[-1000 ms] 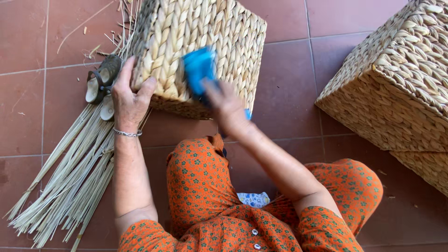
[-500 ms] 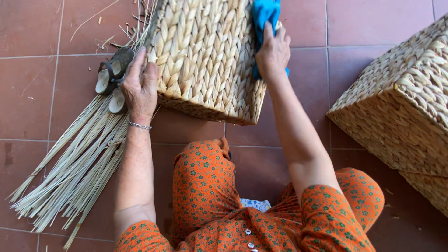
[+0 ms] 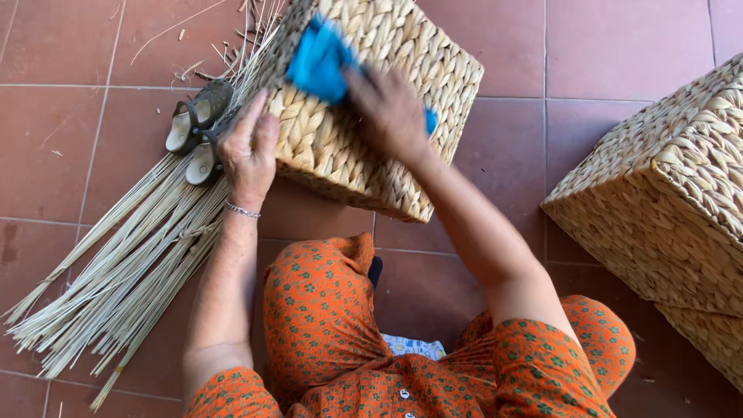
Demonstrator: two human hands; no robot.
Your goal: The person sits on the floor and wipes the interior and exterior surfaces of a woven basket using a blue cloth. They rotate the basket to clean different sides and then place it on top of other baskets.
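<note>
A square woven straw basket (image 3: 402,155) lies bottom-up on the red tiled floor in front of me. My left hand (image 3: 246,151) rests flat against its left edge, a thin bracelet on the wrist. My right hand (image 3: 391,108) presses a bright blue cloth (image 3: 319,62) onto the basket's upper surface; the hand and cloth are blurred by motion. My knees in orange flowered fabric (image 3: 325,310) sit just below the basket.
A bundle of long pale reeds (image 3: 131,263) fans across the floor at the left. A pair of grey sandals (image 3: 197,131) lies beside my left hand. A second large woven basket (image 3: 665,209) stands at the right edge.
My right hand with the blue cloth has swept from the basket's far right corner to its upper left part. My left hand has stayed on the left edge.
</note>
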